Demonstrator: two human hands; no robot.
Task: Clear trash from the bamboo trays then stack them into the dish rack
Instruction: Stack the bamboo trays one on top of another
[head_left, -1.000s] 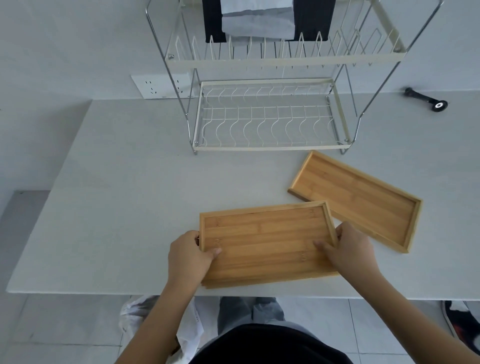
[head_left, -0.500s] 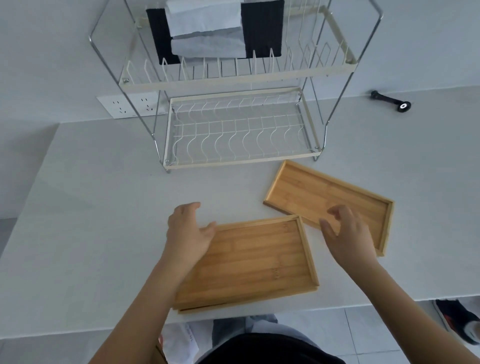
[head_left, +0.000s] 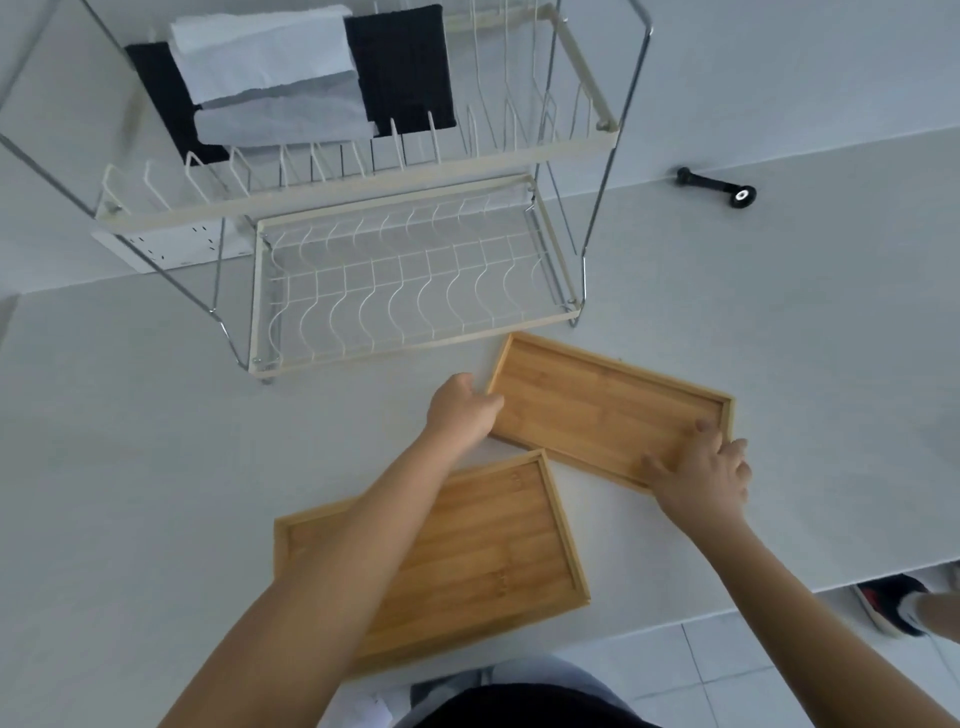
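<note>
Both hands, left (head_left: 460, 410) and right (head_left: 701, 475), clasp the far tray (head_left: 608, 408) by its ends

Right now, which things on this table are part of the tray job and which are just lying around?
Part of the job:
far bamboo tray, held by left hand and right hand
near bamboo tray
dish rack

Lying about:
black tool
folded cloths on the rack's top tier
wall socket

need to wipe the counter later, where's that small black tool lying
In the head view the small black tool lies at the far right of the white counter, near the wall, right of the dish rack.
</note>
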